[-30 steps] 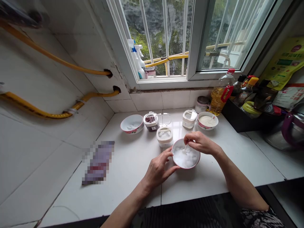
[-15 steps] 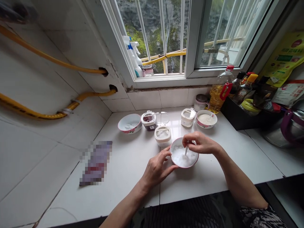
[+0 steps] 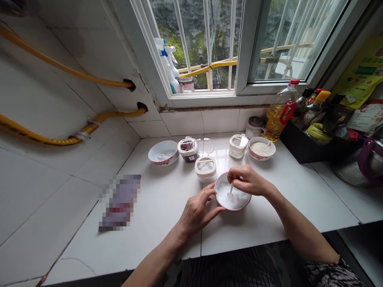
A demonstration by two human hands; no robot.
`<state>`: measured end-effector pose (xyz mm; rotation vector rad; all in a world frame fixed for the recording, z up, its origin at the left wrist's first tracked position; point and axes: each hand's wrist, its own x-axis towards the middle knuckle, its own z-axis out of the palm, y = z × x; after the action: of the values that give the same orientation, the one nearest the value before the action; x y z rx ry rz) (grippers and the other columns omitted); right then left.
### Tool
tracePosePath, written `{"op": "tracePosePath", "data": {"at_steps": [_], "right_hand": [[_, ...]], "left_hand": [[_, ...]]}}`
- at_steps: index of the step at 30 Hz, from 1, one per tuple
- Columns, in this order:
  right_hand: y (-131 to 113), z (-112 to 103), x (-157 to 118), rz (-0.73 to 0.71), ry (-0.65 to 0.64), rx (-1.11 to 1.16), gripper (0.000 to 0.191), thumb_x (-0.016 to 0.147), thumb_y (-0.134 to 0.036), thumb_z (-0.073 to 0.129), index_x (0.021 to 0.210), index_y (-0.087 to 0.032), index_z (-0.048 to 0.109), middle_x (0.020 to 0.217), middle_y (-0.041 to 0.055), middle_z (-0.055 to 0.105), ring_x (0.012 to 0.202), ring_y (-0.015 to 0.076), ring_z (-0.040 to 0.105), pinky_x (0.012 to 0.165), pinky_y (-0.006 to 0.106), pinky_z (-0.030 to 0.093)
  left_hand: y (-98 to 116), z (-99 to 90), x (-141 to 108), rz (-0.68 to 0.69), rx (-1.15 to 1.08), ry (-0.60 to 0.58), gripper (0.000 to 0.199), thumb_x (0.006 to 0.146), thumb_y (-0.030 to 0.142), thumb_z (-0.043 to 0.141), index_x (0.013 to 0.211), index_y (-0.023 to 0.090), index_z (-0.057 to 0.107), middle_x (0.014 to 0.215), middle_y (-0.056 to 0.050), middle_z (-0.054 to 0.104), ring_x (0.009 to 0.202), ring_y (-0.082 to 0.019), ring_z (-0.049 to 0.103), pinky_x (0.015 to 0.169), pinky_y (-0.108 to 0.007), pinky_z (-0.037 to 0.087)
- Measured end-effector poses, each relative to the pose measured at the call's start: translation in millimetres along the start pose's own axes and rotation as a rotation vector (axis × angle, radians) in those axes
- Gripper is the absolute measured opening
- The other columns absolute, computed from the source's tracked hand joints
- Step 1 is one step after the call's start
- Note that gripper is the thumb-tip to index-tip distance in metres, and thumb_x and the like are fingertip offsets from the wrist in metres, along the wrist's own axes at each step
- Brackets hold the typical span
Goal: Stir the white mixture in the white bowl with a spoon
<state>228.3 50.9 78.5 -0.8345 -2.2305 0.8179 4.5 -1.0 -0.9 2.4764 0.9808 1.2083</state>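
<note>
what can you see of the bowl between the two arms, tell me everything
The bowl is round, white inside with a pinkish-red rim, perhaps ceramic or plastic. A loose white substance covers its bottom, and a white spoon in the right grip dips into it. It faces open side up; whether it rests on the counter is unclear. The left grip holds its left side, thumb at the near rim.
</note>
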Motion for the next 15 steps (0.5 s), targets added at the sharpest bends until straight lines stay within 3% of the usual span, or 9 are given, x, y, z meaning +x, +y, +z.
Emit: {"op": "tracePosePath", "data": {"at_steps": [8, 15], "right_hand": [[0, 0, 0, 0.022, 0.046, 0.138, 0.014, 0.069, -0.009, 0.044, 0.068, -0.017, 0.056, 0.059, -0.0030, 0.051, 0.053, 0.0087, 0.041, 0.051, 0.021, 0.033], [-2, 11, 3, 0.081, -0.090, 0.269, 0.016, 0.068, -0.010, 0.043, 0.068, -0.016, 0.057, 0.062, -0.0018, 0.054, 0.058, 0.0100, 0.045, 0.056, 0.022, 0.037]], "left_hand": [[0, -0.2, 0, -0.004, 0.010, -0.004, 0.030, 0.091, 0.038, 0.064, 0.109, 0.019, 0.051, 0.125, -0.019, 0.067, 0.107, -0.028, 0.071, 0.076, -0.035, 0.063], [-1, 0.0, -1, -0.001, 0.001, 0.002, 0.030, 0.092, 0.039, 0.063, 0.110, 0.019, 0.051, 0.122, -0.019, 0.068, 0.102, -0.026, 0.073, 0.076, -0.034, 0.063]]}}
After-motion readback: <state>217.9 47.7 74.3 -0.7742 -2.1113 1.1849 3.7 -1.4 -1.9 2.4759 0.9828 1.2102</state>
